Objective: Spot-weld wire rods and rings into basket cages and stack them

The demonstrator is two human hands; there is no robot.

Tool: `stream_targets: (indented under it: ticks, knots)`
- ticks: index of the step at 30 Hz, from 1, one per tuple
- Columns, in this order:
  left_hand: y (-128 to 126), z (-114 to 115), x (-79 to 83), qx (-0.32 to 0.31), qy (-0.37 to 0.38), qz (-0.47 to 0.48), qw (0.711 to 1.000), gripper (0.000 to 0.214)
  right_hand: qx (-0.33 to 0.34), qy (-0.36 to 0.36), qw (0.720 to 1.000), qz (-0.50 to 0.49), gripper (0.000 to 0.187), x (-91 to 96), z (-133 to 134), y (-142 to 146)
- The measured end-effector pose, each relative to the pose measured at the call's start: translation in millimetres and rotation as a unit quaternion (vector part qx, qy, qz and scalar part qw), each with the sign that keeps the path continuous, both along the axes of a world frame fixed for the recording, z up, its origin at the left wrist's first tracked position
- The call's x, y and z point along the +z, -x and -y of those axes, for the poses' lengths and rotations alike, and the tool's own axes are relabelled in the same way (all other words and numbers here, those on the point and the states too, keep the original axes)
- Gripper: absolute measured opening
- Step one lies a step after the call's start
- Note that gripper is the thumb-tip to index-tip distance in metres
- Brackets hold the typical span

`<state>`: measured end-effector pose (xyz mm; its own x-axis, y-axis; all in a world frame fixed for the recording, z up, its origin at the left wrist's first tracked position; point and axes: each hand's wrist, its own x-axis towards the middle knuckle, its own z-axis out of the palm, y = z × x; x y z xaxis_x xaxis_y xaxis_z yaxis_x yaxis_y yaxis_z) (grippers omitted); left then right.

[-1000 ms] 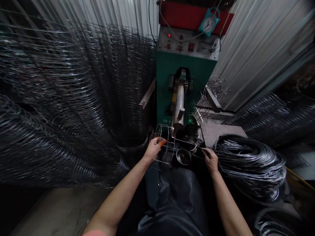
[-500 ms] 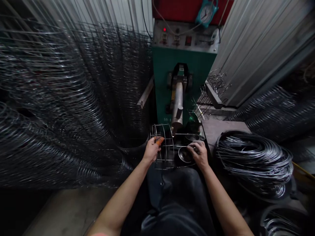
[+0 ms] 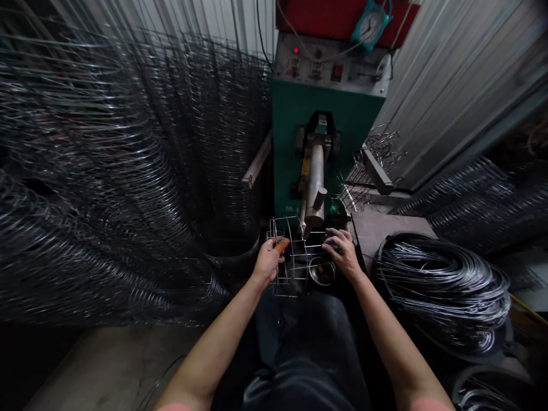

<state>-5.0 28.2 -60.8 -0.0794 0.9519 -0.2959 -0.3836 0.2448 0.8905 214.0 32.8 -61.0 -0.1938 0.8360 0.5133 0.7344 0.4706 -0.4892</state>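
My left hand (image 3: 269, 261) is closed on the left side of a wire frame (image 3: 292, 260) made of curved and straight thin rods. An orange covering (image 3: 281, 246) shows on a finger of that hand. The frame sits just under the lower tip of a welding machine's metal arm (image 3: 315, 194). My right hand (image 3: 341, 251) pinches the right end of a thin straight wire (image 3: 314, 246) that reaches to the frame; the fingertips partly hide this end. Below it is a small round metal bowl (image 3: 322, 272) with small bits inside, too dark to name.
Tall stacks of wire rings (image 3: 128, 154) fill the left side. The green machine body (image 3: 286, 131) stands ahead, with a teal clock (image 3: 371, 25) above. At right lie a coil of cut wire (image 3: 445, 285) and a flat board (image 3: 391, 224). Bent wire pieces (image 3: 363, 171) hang beyond.
My right hand has moved up and slightly left, from over the bowl to beside the machine's tip. My left hand keeps hold of the frame. The view has shifted a little.
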Motion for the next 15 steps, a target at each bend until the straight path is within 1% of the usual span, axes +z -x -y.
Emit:
stream_targets:
  ticks: [5,11,15]
  knots:
    - [-2,-5,1.3,0.009,0.005,0.021,1.000,0.042,-0.002,0.010,1.000,-0.016,0.019,1.1,-5,0]
    - [-2,-14,-3.4,0.006,-0.013,0.031,0.999,0.039,0.006,0.006,1.000,-0.029,0.019,0.0,-11,1]
    - [-3,-21,-4.0,0.006,-0.002,0.042,0.999,0.040,0.004,0.022,0.999,-0.030,0.019,-0.7,-18,0]
